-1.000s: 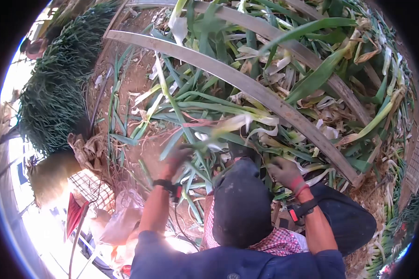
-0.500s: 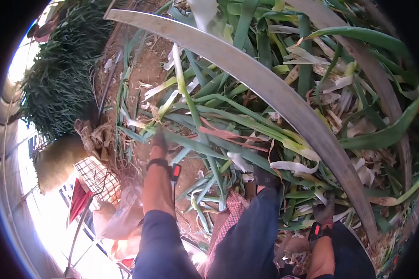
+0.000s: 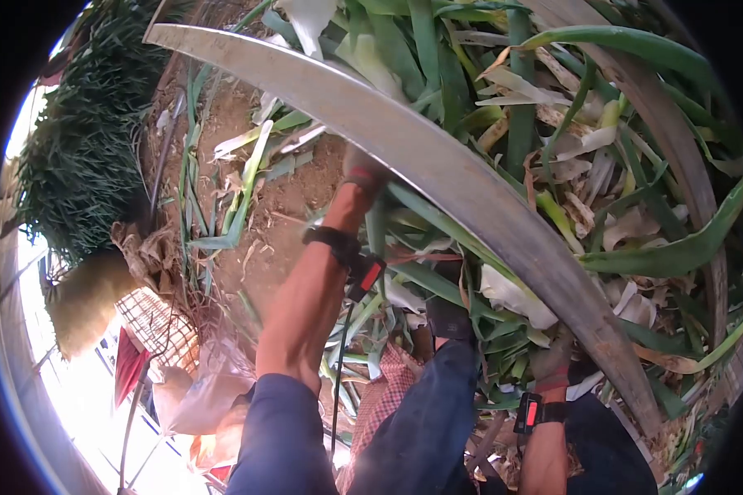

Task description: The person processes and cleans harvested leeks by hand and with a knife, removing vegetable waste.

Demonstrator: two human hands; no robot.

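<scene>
My left hand (image 3: 363,169), in a dark glove with a black wrist strap, reaches into green leaves at the middle of the head view. Its fingers are hidden behind a long curved metal strip (image 3: 371,115) that arcs from upper left to lower right. Further right and lower, my right hand (image 3: 551,360), also gloved, is among leaves beside a white stalk piece (image 3: 516,295). Its fingers are blurred and partly covered, so any grip cannot be made out. Long green leaves (image 3: 660,260) and pale peelings lie around both hands.
A dark green bundle of leaves (image 3: 91,140) stands at the left above a wicker basket (image 3: 161,330) and plastic bags (image 3: 202,388). A second curved strip (image 3: 669,124) crosses the right side. Brown soil (image 3: 281,198) shows left of my left arm. My shoe (image 3: 448,320) is between my arms.
My left hand has moved up and right, from the soil's edge to behind the metal strip. Leaves near it have shifted right, exposing more soil. My right hand has moved slightly up and left.
</scene>
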